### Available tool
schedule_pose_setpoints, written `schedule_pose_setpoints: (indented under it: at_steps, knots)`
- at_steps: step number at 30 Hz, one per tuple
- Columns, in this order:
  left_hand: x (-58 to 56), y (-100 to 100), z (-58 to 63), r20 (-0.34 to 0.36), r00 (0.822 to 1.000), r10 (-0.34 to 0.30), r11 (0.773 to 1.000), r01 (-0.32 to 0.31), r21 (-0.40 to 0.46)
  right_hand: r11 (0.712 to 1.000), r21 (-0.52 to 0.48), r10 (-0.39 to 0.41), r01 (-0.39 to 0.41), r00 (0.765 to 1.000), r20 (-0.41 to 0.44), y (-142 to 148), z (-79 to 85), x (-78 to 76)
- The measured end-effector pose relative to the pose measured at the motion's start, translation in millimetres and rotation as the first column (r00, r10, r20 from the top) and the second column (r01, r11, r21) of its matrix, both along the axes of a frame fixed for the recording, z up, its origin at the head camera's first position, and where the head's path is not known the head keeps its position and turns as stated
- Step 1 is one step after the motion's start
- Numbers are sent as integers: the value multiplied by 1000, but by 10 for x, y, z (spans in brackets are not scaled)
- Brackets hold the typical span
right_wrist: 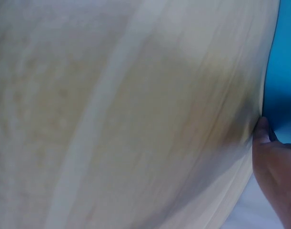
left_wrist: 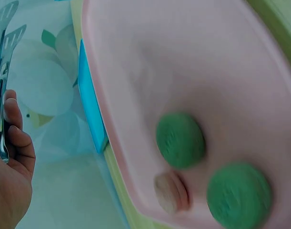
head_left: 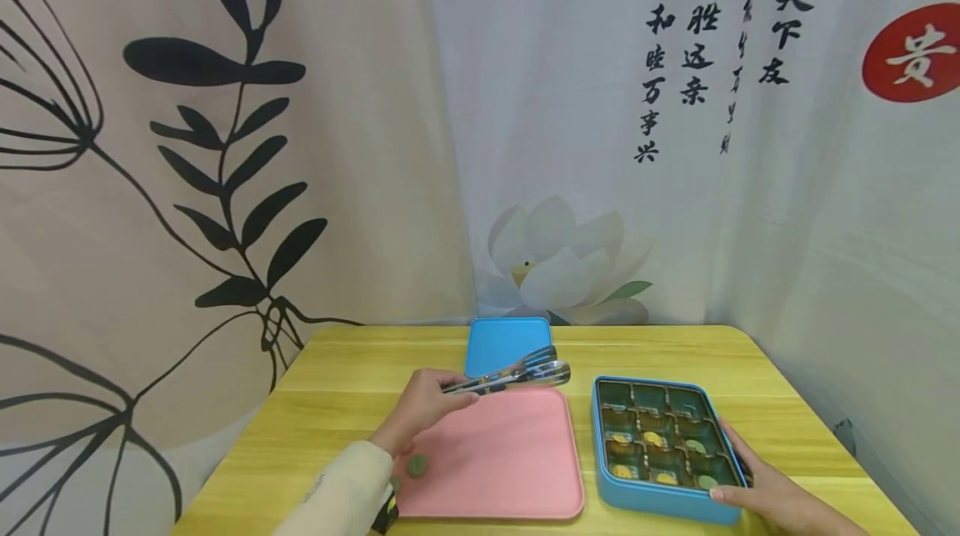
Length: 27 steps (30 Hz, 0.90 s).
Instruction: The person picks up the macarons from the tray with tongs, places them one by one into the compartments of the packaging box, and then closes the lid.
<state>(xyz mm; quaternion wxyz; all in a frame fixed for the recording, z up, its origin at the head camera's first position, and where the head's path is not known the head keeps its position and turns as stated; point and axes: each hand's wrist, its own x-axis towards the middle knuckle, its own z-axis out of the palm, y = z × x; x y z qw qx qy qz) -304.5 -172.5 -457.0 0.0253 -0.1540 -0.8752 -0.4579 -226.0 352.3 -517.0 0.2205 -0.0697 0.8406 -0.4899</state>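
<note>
While tongs [head_left: 506, 378] are gripped by left hand [head_left: 426, 404] above far edge of pink tray [head_left: 502, 461], nine-compartment box [head_left: 660, 501] right of it is held by right hand [head_left: 768, 484]; approach to tray's green cakes [left_wrist: 239, 195] is presumed, lowering needed.

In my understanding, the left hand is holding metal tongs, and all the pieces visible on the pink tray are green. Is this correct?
Not entirely: the pieces are not all green. The left wrist view shows a smaller pinkish piece near two green pieces on the pink tray. The left hand does hold metal tongs.
</note>
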Motion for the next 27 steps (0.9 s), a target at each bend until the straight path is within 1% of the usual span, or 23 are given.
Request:
schedule_pose_setpoints:
  at_steps: [8, 12, 19, 23, 27]
  knots:
    - [58, -328, 9, -10, 999, 36, 999, -36, -13, 1000, 5, -11, 11, 1000, -1, -2, -4, 1]
    - [83, -500, -11, -10, 998, 57, 998, -58, -36, 1000, 4, -8, 8, 1000, 3, -9, 6, 2]
    - [152, -774, -43, -40, 995, 92, 993, -94, -68, 1000, 27, -7, 8, 1000, -8, -14, 14, -5]
    - [194, -911, -58, -31, 993, 117, 990, -119, -77, 1000, 26, -2, 3, 1000, -20, -12, 1, -6]
    - [231, -1028, -89, -4, 989, 147, 986, -147, -83, 1000, 25, -10, 11, 1000, -14, -10, -8, 1]
